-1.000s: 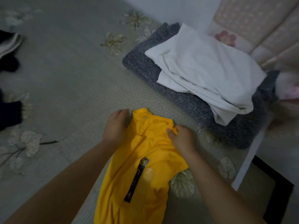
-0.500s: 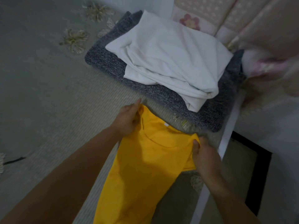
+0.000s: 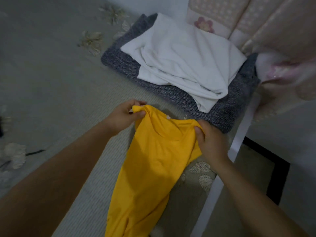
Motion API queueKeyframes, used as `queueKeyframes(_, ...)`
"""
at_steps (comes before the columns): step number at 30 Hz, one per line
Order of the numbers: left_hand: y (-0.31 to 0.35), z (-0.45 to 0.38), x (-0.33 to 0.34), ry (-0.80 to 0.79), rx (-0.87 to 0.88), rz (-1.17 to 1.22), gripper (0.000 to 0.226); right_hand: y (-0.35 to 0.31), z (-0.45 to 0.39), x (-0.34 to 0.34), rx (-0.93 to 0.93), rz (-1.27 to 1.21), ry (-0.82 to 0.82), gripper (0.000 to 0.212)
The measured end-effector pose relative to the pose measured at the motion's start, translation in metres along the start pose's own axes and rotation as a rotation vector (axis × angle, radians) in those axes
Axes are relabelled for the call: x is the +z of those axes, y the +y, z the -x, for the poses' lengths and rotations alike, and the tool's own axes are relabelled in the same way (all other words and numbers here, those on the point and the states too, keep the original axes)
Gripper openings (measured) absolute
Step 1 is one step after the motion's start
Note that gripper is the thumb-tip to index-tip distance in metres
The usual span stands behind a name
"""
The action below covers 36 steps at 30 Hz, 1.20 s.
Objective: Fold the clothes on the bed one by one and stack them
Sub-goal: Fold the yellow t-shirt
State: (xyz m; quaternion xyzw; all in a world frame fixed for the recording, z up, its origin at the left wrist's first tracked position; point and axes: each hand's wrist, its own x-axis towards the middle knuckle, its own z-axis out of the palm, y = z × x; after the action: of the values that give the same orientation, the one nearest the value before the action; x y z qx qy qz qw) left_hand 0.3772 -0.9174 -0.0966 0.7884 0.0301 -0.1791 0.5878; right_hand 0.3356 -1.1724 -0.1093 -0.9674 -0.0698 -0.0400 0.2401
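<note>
— What is happening with the yellow T-shirt (image 3: 153,161)?

— It is hanging in the lower centre of the frame, stretched between two hands at its top edge and trailing down over the bedspread (image 3: 51,82) toward the bottom. The left hand (image 3: 125,115) is pinching one shoulder corner between thumb and fingers; the right hand (image 3: 211,142) is gripping the other shoulder, thumb curled over the cloth.

— Anything different from a moment ago?

— Yes. A second back the shirt was bunched narrow with a dark printed strip showing; now that strip is out of sight and plain yellow is facing up, with the neckline sagging between the hands. The hands are also sitting wider apart than they were at first.

— So what does that mean for the folding?

— I am reading it as the shirt being opened out and turned so it can be laid flat. No fold is made in it yet.

— And the stack?

— It is waiting in the upper centre right: a white garment (image 3: 184,60), loosely folded, is lying on a grey knitted one (image 3: 119,64), just beyond the yellow shirt. Pale pink cushions (image 3: 256,23) are filling the upper right corner.

— Likely risk?

— The shirt's lower part is hanging close to the bed's edge, so it may be slipping off as it is being spread.
</note>
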Motion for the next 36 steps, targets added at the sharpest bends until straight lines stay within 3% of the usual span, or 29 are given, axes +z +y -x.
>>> queueKeyframes(2,0.013,0.020,-0.020,0.000,0.018,0.104,0.024,-0.018,-0.012,-0.010,-0.105,0.008,-0.014,0.048)
queueKeyframes(4,0.026,0.045,-0.038,0.104,0.029,0.064,0.026,-0.039,-0.023,-0.021,-0.250,0.069,-0.014,0.052)
queueKeyframes(8,0.046,0.110,-0.071,0.580,0.127,-0.350,0.012,-0.084,-0.033,-0.048,-0.513,0.231,0.079,0.049)
queueKeyframes(12,0.059,0.208,-0.116,0.688,0.109,-0.883,0.067,-0.143,-0.032,-0.084,-0.684,0.282,0.221,0.053)
queueKeyframes(15,0.078,0.291,-0.149,0.747,0.147,-1.017,0.090,-0.201,-0.026,-0.117,-0.820,0.286,0.303,0.057)
queueKeyframes(20,0.131,0.434,-0.177,1.092,0.205,-1.259,0.058,-0.298,0.010,-0.183,-0.935,0.135,0.480,0.059)
queueKeyframes(23,0.161,0.506,-0.170,1.282,0.161,-1.169,0.050,-0.345,0.052,-0.217,-0.980,0.053,0.547,0.068)
queueKeyframes(26,0.179,0.565,-0.150,1.358,0.165,-1.046,0.051,-0.369,0.096,-0.237,-1.022,0.038,0.600,0.074)
queueKeyframes(30,0.165,0.630,-0.110,1.316,0.210,-1.110,0.046,-0.360,0.147,-0.247,-1.089,0.094,0.647,0.077)
queueKeyframes(36,0.148,0.693,-0.035,1.347,0.311,-1.275,0.043,-0.320,0.211,-0.249,-1.221,-0.020,0.870,0.049)
